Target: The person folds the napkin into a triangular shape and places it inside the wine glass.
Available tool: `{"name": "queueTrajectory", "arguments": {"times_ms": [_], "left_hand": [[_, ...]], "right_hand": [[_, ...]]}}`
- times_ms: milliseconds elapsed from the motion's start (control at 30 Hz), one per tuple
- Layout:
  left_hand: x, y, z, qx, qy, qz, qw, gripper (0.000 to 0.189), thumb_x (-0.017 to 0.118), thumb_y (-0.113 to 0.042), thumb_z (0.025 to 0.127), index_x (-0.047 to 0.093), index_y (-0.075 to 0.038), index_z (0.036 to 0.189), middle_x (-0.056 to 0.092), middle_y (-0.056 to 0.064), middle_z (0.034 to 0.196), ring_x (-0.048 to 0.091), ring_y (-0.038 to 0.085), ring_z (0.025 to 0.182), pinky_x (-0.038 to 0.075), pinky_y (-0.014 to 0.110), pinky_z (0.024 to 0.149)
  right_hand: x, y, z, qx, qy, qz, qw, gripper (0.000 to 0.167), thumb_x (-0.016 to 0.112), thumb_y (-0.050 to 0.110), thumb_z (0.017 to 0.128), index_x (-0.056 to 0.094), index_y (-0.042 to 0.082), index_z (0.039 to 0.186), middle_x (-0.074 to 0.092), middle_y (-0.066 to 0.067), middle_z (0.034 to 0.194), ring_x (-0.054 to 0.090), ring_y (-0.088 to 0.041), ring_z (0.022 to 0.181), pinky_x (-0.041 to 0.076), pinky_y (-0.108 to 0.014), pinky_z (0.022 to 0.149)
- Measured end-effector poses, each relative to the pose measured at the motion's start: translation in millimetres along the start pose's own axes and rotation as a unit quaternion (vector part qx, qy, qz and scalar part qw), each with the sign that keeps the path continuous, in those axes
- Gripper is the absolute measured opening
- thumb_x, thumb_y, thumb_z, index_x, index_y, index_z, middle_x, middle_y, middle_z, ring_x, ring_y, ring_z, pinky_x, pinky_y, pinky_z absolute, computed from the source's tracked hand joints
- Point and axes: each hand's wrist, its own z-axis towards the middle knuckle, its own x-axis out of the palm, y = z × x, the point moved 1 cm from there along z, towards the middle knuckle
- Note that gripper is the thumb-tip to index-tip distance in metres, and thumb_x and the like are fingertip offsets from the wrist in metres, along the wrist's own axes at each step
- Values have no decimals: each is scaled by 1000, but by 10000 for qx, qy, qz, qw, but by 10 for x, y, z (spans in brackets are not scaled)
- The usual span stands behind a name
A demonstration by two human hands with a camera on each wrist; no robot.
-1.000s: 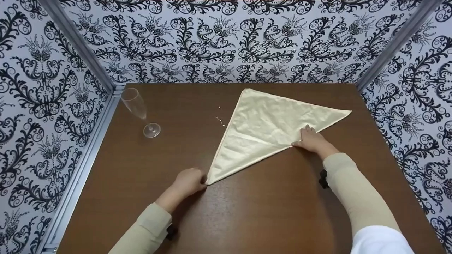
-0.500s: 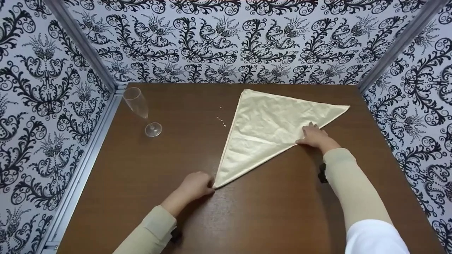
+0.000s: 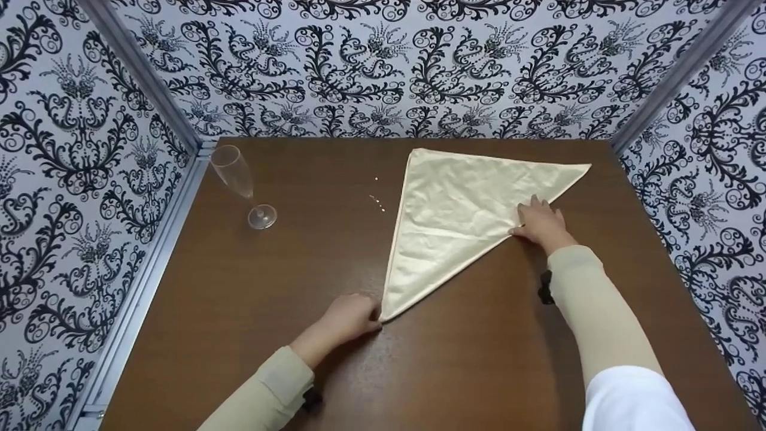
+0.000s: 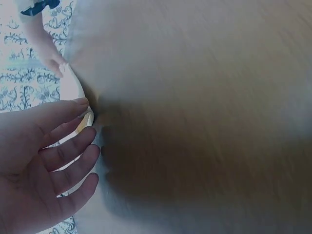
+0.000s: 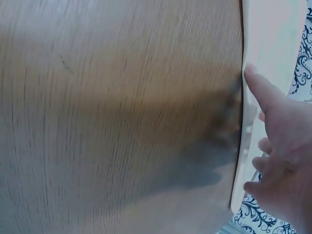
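Note:
A cream satin napkin, folded into a triangle, lies flat on the brown table, with a slim hem along its edges. At its near corner, my left hand pinches the cloth between thumb and index finger; the other fingers are bent loosely below in the left wrist view. My right hand rests on the long near edge, right of its middle, fingers spread over the fabric. In the right wrist view the thumb touches the hem. The napkin's right tip points to the back right.
A clear champagne flute stands upright at the back left of the table. Small pale marks show on the wood left of the napkin. Patterned walls with metal posts enclose the back and sides.
The napkin has turned counterclockwise: its near corner shifted right with my left hand, and its right tip swung toward the back. My right hand moved slightly right and away with the edge.

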Motion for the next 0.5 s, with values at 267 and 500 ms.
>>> {"name": "queueTrajectory", "arguments": {"times_ms": [267, 500], "left_hand": [[-23, -98, 32, 179, -185, -104, 9996, 20, 77, -27, 81, 61, -17, 74, 56, -7, 66, 54, 13, 63, 45, 31, 56], [-56, -118, 21, 336, -311, -184, 9988, 18, 76, -24, 81, 61, -17, 73, 57, -8, 66, 55, 13, 62, 46, 31, 57]], "right_hand": [[57, 279, 24, -214, -532, -737, 9956, 64, 63, 25, 92, 40, -8, 142, 26, -34, 150, 20, -51, 138, 20, -68, 105], [181, 681, -186, -777, -735, -826, 9908, 46, 66, 35, 89, 66, -4, 113, 42, -29, 143, 34, -47, 133, 32, -63, 102]]}}
